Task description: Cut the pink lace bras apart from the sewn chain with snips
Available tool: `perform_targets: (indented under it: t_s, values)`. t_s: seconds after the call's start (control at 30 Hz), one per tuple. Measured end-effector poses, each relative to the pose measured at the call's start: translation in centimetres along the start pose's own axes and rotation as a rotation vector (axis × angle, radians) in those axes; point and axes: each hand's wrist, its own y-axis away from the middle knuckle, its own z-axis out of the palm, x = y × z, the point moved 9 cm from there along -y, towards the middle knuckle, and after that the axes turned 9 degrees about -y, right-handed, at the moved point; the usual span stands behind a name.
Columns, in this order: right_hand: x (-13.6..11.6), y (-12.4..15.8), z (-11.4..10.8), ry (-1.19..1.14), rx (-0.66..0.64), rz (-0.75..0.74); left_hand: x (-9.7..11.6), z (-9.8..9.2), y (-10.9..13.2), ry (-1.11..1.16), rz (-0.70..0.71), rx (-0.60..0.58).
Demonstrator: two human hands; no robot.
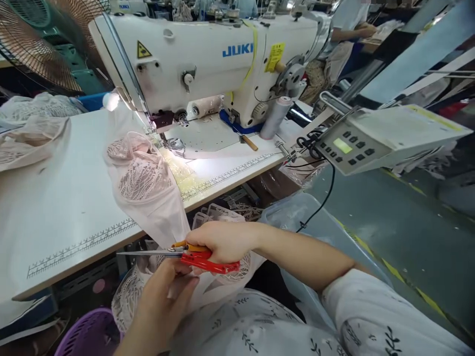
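Note:
My right hand (222,241) is closed round red thread snips (200,259) whose thin blades point left just below the table's front edge. My left hand (163,301) pinches the pale pink lace fabric (144,183) right under the snips. The fabric runs from my lap up over the table edge to the needle area (174,144) of the white JUKI sewing machine (208,54), which is lit by a small lamp.
The white sewing table (55,198) has a ruler strip along its front edge. More pink fabric (29,138) lies at far left. A control panel (349,148) juts out at right, a thread spool (276,117) stands by the machine, a purple basket (87,336) sits below, and a fan (40,44) stands at the back left. Another person (349,29) works at the back.

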Motion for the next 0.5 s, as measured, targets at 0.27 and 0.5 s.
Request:
perform_targets:
  t_s: [0.27, 0.5]
  values:
    - [-0.2, -0.2, -1.3, 0.084, 0.003, -0.049, -3.6, 1.6, 1.1, 0.62, -0.583, -0.071]
    - [-0.3, -0.3, -1.8, 0.037, 0.052, -0.095, -5.1, 2.4, 1.8, 0.873, -0.712, -0.105]
